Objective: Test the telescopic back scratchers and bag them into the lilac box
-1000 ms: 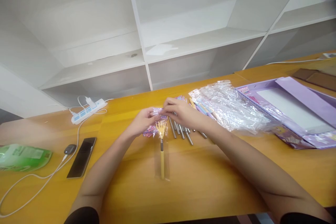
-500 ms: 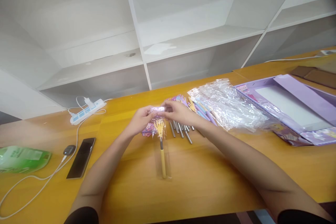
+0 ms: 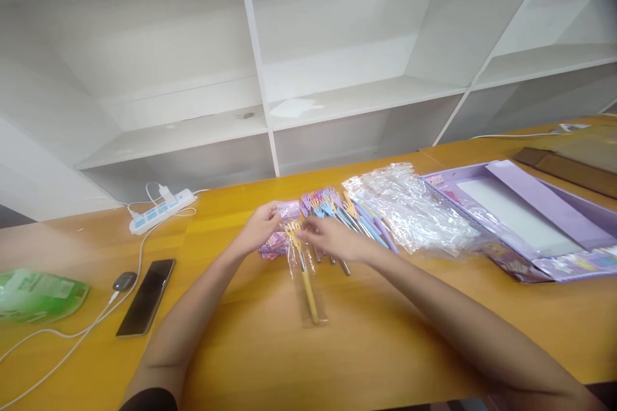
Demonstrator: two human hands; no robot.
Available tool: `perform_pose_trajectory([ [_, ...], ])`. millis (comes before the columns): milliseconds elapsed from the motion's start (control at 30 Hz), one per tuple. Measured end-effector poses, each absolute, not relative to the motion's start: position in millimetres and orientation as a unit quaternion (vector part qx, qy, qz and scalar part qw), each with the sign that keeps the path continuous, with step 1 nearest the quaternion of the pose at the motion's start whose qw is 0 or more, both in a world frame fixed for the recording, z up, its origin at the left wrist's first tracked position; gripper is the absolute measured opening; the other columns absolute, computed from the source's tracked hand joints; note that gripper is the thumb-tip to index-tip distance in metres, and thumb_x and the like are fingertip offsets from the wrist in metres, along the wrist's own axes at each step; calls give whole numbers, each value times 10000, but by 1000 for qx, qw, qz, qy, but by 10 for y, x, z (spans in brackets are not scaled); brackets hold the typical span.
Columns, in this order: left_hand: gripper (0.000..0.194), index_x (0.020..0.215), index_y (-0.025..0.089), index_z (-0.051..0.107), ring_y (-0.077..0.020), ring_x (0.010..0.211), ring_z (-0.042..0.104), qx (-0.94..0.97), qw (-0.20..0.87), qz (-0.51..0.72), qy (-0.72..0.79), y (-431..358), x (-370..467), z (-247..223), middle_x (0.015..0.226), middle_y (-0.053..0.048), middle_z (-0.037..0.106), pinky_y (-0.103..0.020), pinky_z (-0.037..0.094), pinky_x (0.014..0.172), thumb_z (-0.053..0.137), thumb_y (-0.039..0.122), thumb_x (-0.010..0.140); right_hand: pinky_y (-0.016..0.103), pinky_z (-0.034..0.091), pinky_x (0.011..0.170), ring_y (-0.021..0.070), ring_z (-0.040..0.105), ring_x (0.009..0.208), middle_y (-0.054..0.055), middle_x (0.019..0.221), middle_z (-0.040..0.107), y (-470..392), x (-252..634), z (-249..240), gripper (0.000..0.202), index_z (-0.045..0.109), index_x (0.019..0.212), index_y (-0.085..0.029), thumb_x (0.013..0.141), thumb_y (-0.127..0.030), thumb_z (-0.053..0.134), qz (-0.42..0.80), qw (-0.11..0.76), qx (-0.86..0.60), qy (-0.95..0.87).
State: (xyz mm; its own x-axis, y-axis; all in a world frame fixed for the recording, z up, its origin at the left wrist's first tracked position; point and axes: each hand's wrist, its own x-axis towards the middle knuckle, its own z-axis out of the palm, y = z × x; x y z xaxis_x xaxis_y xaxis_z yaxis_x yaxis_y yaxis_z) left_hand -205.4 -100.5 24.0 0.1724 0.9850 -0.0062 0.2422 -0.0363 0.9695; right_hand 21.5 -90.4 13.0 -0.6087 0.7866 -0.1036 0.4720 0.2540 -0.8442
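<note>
Shelves (image 3: 337, 96) back the table (image 3: 376, 347); left hand (image 3: 261, 228) pinches purple card (image 3: 288, 209), right hand (image 3: 332, 237) unclear in grip.

And the wooden surface (image 3: 376, 347) bears a dark phone (image 3: 146, 297) left of the fingers (image 3: 272, 216), clear bags (image 3: 409, 205) rightward!

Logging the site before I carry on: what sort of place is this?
Probably a small packing workspace: loose hand-shaped sticks and a heap of clear plastic sleeves share a wooden tabletop, with a power strip and bare white shelving behind.
</note>
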Motion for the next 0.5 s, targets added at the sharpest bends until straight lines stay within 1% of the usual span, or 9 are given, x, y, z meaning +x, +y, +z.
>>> perform_pose_trajectory([
  [33, 281, 1105, 168, 720, -191, 866, 703, 600, 475, 394, 508, -1009, -2060, 247, 905, -32, 729, -333, 606, 836, 689, 322, 871, 270, 437, 560, 166, 635, 580, 4, 698, 689, -1040, 198, 44, 319, 598, 945, -198, 969, -505, 684, 483, 152, -400, -764],
  [100, 381, 1225, 173, 691, -194, 878, 720, 597, 479, 390, 511, -1027, -2063, 257, 919, -32, 740, -345, 610, 851, 694, 319, 874, 265, 460, 591, 165, 656, 633, 4, 762, 705, -1312, 178, -158, 269, 582, 958, -201, 946, -435, 715, 538, 144, -387, -735],
  [167, 515, 1381, 181, 601, -205, 921, 742, 593, 475, 392, 519, -1050, -2059, 274, 1001, -55, 767, -366, 611, 880, 688, 336, 897, 268, 479, 631, 162, 649, 660, -1, 761, 688, -1529, 222, -335, 207, 588, 952, -195, 938, -363, 709, 569, 163, -383, -709],
  [233, 611, 1491, 188, 480, -221, 980, 758, 592, 460, 400, 527, -1071, -2054, 304, 1145, -105, 781, -398, 608, 921, 663, 374, 939, 282, 490, 674, 169, 643, 700, 5, 778, 685, -1655, 390, -411, 207, 618, 954, -189, 931, -371, 714, 562, 185, -390, -705],
  [300, 637, 1525, 188, 411, -236, 1013, 767, 596, 449, 404, 529, -1086, -2055, 346, 1251, -150, 768, -426, 604, 945, 631, 415, 972, 305, 502, 728, 188, 655, 781, 31, 859, 709, -1681, 720, -339, 256, 654, 958, -190, 943, -439, 712, 522, 219, -406, -717],
  [367, 630, 1517, 183, 406, -243, 997, 776, 602, 448, 398, 528, -1094, -2060, 384, 1266, -165, 767, -439, 603, 946, 618, 437, 981, 338, 518, 791, 210, 668, 866, 56, 945, 725, -1607, 1202, -120, 319, 684, 965, -202, 991, -519, 653, 460, 257, -435, -730],
  [400, 624, 1510, 180, 410, -243, 982, 779, 604, 449, 394, 527, -1096, -2063, 396, 1256, -165, 771, -442, 603, 946, 616, 439, 980, 350, 519, 804, 211, 664, 868, 66, 967, 727, -1532, 1482, 31, 349, 698, 951, -208, 1010, -545, 625, 417, 268, -458, -738],
  [433, 619, 1503, 178, 417, -242, 968, 782, 607, 450, 390, 526, -1098, -2065, 402, 1245, -163, 775, -442, 601, 945, 617, 437, 978, 355, 515, 819, 215, 665, 898, 79, 1015, 734, -1431, 1774, 199, 340, 715, 966, -217, 1023, -538, 616, 371, 279, -483, -742],
  [500, 610, 1494, 181, 430, -240, 955, 785, 615, 448, 379, 526, -1097, -2068, 392, 1232, -157, 779, -434, 599, 937, 623, 431, 972, 362, 497, 877, 231, 670, 1018, 116, 1115, 745, -1158, 2340, 536, 241, 757, 1066, -224, 1045, -422, 620, 283, 280, -555, -730],
])
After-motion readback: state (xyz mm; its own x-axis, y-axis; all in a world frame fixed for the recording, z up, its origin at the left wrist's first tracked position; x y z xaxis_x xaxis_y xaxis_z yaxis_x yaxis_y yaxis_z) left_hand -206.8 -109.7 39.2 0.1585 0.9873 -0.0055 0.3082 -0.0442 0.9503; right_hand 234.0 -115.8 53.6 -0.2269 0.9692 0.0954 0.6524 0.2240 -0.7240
